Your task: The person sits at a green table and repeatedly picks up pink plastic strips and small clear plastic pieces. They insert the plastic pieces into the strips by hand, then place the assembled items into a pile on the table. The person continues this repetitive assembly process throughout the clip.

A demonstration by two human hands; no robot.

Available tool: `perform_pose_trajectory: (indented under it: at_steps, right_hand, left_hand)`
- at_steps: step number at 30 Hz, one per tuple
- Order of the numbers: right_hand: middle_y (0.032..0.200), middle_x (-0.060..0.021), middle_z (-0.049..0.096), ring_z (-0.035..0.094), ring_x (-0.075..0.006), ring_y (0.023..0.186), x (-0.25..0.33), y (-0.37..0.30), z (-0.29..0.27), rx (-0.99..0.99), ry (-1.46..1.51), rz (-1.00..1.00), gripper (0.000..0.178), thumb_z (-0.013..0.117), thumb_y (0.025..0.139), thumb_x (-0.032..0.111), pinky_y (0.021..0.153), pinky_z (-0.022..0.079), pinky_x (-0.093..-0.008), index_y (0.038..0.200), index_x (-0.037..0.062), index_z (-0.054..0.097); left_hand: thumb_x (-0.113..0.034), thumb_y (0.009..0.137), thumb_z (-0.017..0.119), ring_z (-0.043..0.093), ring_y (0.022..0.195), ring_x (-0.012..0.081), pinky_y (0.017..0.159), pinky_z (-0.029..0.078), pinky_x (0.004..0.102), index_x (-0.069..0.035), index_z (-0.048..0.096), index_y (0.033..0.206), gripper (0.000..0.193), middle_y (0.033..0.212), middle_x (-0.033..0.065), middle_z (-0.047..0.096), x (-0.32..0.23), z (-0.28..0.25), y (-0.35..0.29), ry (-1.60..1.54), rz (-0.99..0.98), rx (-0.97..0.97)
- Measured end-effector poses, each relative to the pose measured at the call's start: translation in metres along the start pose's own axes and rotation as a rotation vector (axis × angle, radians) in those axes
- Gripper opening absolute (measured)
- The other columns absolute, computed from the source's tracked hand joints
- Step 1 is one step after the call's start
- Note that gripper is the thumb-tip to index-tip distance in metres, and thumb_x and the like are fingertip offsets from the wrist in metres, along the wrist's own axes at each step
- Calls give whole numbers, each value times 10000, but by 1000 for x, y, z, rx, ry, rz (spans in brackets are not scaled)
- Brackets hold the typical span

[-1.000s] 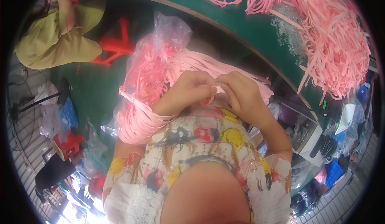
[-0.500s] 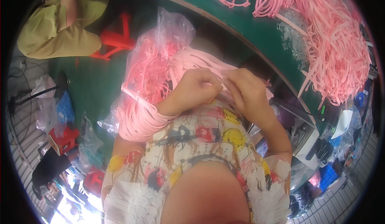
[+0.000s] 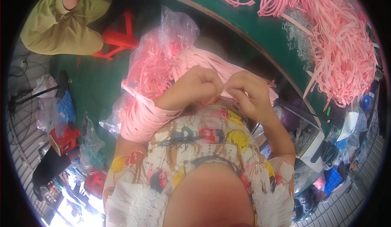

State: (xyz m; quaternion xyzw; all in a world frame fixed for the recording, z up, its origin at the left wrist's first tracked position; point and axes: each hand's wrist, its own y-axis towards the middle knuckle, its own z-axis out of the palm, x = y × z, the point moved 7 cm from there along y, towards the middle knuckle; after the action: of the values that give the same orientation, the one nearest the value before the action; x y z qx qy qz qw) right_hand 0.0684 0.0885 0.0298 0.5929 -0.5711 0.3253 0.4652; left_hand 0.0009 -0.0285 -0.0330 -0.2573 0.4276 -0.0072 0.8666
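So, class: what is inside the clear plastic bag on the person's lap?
The clear plastic bag holds a tangle of pink strips, spilling toward the left hand and right hand. The hands cover the strip ends; the bag's bottom is hidden.

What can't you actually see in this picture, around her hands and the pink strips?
- What the left hand and right hand pinch: head view, hidden by curled fingers.
- Left forearm: covered by a stack of pink loops.
- Contents of the plastic bag: pink strips blur behind crinkled film.
- Seated person in green: cut off by the top edge.
- Small clear parts on the green table: too small to tell.
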Motion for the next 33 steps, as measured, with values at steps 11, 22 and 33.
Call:
perform_pose_trajectory:
  at_steps: [11,22,33]
  right_hand:
    - [901,-47,604,586,-115,840,-38,-4,0,32,433,339,284,631,833,35,759,468,-267,1087,6,507]
    - [714,-118,600,544,-132,653,-35,3,1,259,120,350,206,592,855,154,638,452,-297,912,-39,633]
    - [752,-112,622,584,-299,685,-9,10,1,-178,-443,-148,72,654,774,54,676,422,-379,832,24,626]
  left_hand:
    - [-96,795,626,605,666,143,585,457,265,13,680,925,179,821,80,629,-34,15,-2,503,390,-76]
    - [-81,756,639,683,726,250,656,531,314,-5,703,953,222,803,152,686,-47,12,-8,813,635,-205]
    - [-67,879,616,609,880,115,734,490,251,52,661,1056,218,977,102,671,-25,-3,1,444,372,-275]
